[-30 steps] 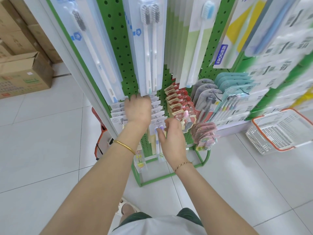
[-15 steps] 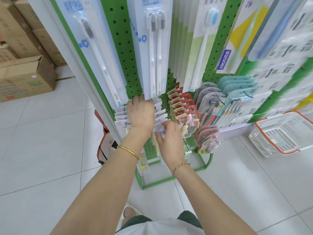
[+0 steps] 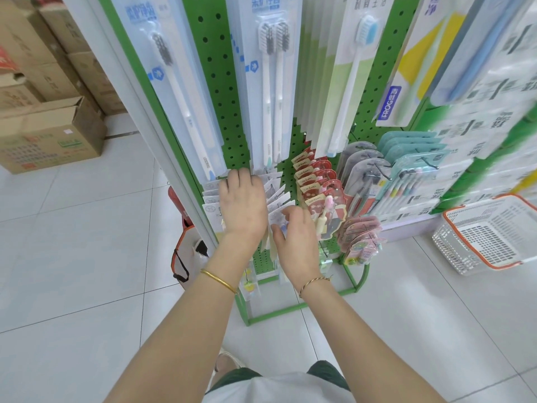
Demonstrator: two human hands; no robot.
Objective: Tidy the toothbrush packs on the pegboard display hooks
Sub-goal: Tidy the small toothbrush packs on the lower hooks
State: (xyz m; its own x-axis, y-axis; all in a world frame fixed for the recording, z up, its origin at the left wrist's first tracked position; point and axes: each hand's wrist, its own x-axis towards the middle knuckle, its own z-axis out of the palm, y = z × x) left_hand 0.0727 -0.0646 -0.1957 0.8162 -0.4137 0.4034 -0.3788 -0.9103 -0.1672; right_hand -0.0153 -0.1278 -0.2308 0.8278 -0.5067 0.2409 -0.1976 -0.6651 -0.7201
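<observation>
Pressing toothbrush packs (image 3: 277, 196) under left hand (image 3: 244, 206), right hand (image 3: 297, 238) pinching front

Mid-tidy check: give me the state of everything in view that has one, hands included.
left hand: rests on the white packs, fingers extended.
right hand: grips the front of that row, fingers curled.
white packs: hanging, fanned unevenly.
red packs: hanging, fanned in a row.
twin-brush pack: hanging straight above.
white basket: upright on the floor.

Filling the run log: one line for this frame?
stage: tidying | left hand: rests on white packs | right hand: grips same packs
</observation>
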